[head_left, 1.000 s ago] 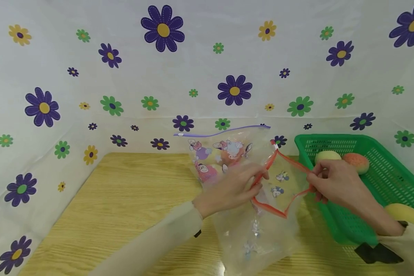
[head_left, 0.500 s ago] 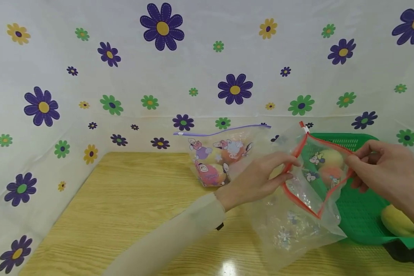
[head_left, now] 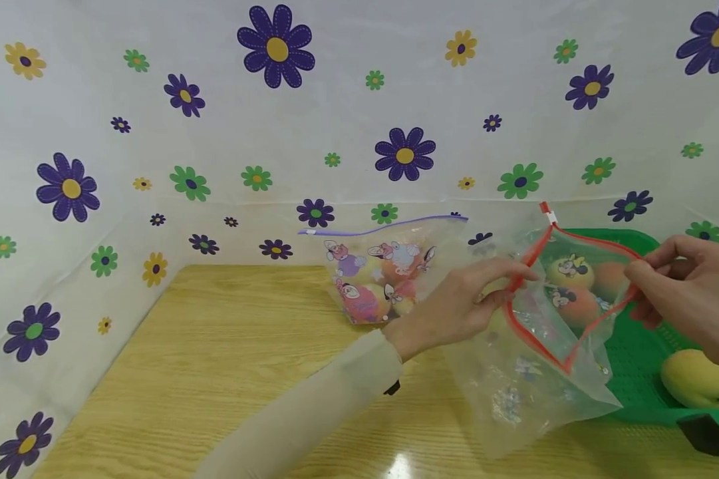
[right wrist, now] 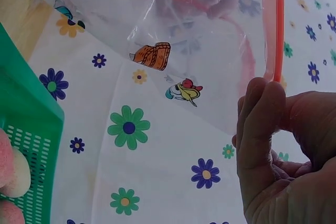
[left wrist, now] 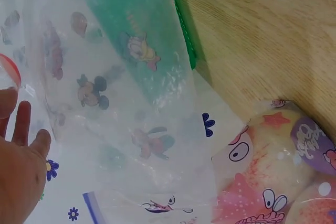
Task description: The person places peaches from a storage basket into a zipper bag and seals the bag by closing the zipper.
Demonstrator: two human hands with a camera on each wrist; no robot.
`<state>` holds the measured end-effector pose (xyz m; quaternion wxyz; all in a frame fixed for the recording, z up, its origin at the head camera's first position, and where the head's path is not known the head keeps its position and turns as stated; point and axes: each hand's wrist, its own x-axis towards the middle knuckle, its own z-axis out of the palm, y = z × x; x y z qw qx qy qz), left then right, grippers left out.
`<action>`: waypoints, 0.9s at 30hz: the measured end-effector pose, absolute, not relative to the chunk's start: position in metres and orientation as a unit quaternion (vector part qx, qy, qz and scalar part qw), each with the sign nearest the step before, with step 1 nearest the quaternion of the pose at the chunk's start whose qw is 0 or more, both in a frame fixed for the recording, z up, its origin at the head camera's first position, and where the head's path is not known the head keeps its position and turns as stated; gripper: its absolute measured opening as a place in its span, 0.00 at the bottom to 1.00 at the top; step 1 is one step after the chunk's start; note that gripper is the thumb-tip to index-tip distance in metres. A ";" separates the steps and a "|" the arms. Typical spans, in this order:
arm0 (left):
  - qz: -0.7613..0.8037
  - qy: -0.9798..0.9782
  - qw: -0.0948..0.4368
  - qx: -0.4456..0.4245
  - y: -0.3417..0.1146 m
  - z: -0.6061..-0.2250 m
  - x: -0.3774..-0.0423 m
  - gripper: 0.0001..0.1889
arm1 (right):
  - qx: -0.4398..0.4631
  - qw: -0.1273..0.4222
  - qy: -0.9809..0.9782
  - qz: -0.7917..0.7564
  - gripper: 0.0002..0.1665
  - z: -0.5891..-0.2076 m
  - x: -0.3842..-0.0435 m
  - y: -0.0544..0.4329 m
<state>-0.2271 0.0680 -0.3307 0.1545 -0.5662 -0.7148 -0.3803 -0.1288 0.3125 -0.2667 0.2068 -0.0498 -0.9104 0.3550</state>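
Observation:
A clear zip bag [head_left: 515,412] with cartoon prints hangs between my hands, its red-edged mouth spread into a diamond. My left hand [head_left: 455,309] pinches the left side of the red edge. On the right side, my right hand [head_left: 694,283] pinches the same edge between thumb and fingers, also plain in the right wrist view. The bag overlaps the green basket [head_left: 634,366], and peach-like fruits [head_left: 575,307] show through its plastic. No fruit can be made out inside this bag. In the left wrist view, its printed side [left wrist: 121,77] fills much of the frame.
A second printed zip bag [head_left: 365,293] with a purple slider edge stands behind my left hand, holding several peach-like fruits. One yellow mango-like fruit [head_left: 697,379] lies at the basket's near right. The wooden table [head_left: 227,352] extends left; a flowered cloth [head_left: 335,100] hangs behind.
Both hands have moved right with the red-edged bag, from beside the basket to over its left part. The bag's mouth has been spread wider. The purple-edged bag stays put.

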 end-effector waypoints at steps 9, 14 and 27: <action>-0.393 -0.692 0.162 -0.584 0.080 -0.326 -0.222 0.15 | -0.025 0.246 -0.896 0.370 0.09 -0.284 -0.136 0.337; -0.395 -0.695 0.158 -0.580 0.085 -0.324 -0.222 0.16 | -0.035 0.262 -0.881 0.393 0.08 -0.264 -0.125 0.323; -0.404 -0.695 0.146 -0.576 0.102 -0.320 -0.220 0.19 | -0.051 0.256 -0.877 0.403 0.08 -0.260 -0.119 0.334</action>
